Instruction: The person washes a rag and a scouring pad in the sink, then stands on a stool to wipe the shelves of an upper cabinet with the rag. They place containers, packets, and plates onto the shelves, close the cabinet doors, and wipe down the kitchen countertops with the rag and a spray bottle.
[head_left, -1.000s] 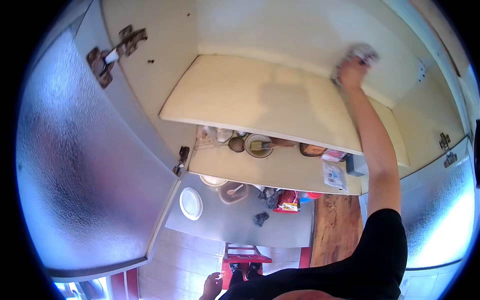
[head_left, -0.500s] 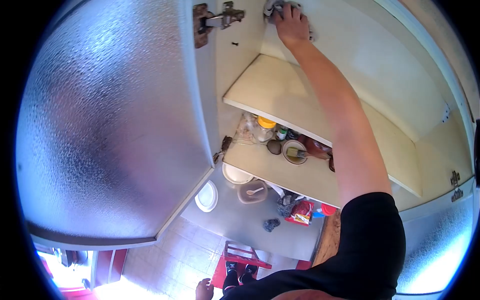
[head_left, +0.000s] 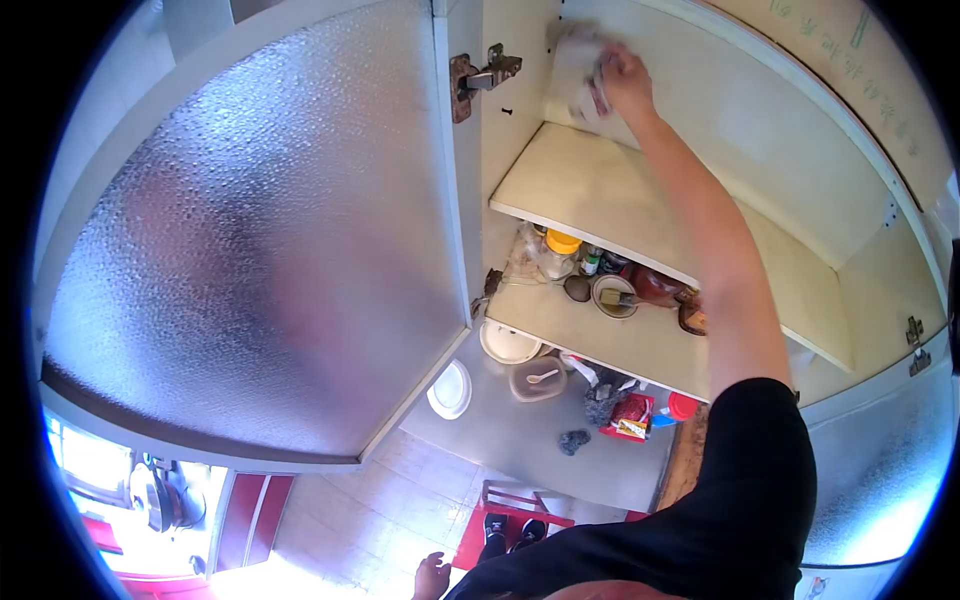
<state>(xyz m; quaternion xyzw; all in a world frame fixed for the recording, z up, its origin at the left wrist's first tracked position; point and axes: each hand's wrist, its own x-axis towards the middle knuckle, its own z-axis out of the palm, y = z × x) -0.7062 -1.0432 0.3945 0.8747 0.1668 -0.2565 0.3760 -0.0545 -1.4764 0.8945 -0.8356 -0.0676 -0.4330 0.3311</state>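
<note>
My right hand (head_left: 626,84) is closed around a greyish-white cloth (head_left: 590,72), pressed to the back wall of the cupboard (head_left: 700,75) near its left corner. Motion smears the cloth and the fingertips. Below it runs the upper shelf (head_left: 590,180), bare where it shows. Down at the bottom edge hangs my left hand (head_left: 432,577), fingers loosely apart, holding nothing that I can see.
A frosted glass door (head_left: 270,250) stands open at left. The lower shelf (head_left: 560,318) holds a yellow-lidded jar (head_left: 558,258) and a bowl with a brush (head_left: 614,298). Below, a counter (head_left: 500,430) bears plastic containers and packets. My feet stand on a red stool (head_left: 468,545).
My right hand has slid the cloth a little down and rightward along the back wall. The whole view has shifted, so the cupboard sits further right. My left hand stays low.
</note>
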